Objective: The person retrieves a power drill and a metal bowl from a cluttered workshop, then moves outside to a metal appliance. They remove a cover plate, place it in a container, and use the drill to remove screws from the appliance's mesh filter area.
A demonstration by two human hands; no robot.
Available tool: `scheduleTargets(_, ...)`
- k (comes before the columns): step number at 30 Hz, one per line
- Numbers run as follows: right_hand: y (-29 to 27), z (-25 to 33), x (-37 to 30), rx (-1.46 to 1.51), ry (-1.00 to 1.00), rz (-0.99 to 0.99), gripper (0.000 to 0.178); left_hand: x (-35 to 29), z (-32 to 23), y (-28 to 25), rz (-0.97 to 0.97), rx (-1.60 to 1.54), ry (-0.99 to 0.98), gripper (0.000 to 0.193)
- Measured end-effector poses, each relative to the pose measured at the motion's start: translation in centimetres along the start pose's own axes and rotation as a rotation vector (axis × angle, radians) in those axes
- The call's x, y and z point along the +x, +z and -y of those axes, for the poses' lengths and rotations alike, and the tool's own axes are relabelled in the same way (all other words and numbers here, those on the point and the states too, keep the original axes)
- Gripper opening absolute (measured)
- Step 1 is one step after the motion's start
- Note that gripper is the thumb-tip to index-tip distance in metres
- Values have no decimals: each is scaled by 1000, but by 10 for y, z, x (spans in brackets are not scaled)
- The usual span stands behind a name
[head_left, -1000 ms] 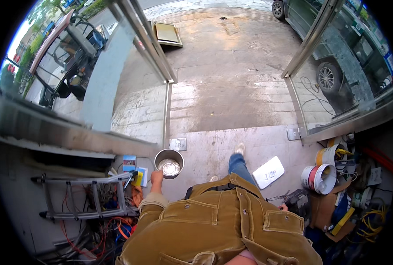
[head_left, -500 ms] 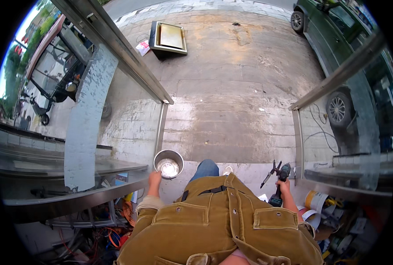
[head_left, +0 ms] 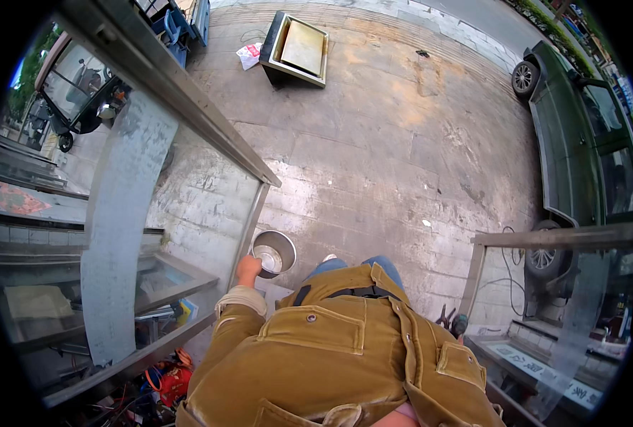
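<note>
A round stainless steel pot hangs at my left side, its open top facing up. My left hand is closed on its near-left edge, beside the metal door frame. At my right hip, the head of a cordless drill shows past my brown jacket, with the dark jaws of pliers beside it. My right hand is almost wholly hidden behind the jacket; the half-second-old head view shows it gripping both tools.
Glazed metal-framed doors stand on both sides, the left frame and the right frame. Ahead on the paving lie a dark box-like metal appliance and a white-and-red bag. A green car is parked at right.
I have stepped forward through the doorway, and my view has turned. The pot is still in my left hand. My right hand has slipped behind the jacket, leaving only the tool tops showing.
</note>
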State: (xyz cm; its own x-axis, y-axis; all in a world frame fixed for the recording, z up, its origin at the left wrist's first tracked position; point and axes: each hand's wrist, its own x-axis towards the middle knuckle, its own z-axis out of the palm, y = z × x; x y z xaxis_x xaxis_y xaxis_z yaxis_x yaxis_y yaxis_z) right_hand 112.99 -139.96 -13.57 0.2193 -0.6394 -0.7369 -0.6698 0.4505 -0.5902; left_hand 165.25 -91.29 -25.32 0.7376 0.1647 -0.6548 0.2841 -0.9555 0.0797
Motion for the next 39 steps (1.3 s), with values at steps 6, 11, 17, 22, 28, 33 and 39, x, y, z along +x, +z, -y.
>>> scheduleTargets(6,19,57,98,-48,110,-92,17,86,-129,-22,-76,-139,10,40)
scheduleTargets(11,57,141,248,-85,74,-87,18,185,-234,10,-116,-248,-104,38)
scheduleTargets(17,113,305,416,-96,-55,-93,18,316,-369,44,-62,-389,-255,40)
scheduleTargets(22,131,407,596,346,8,79,17,453,-474,75,70,-577,-317,42)
scheduleTargets(28,278,573,716,-41,65,-43,23,611,-587,102,-96,-481,-285,41)
scheduleTargets(33,274,632,792,-234,211,-54,21,729,-685,135,-80,-468,-365,38)
scheduleTargets(39,279,701,927,-564,328,-84,14,882,-814,188,91,-620,-399,46)
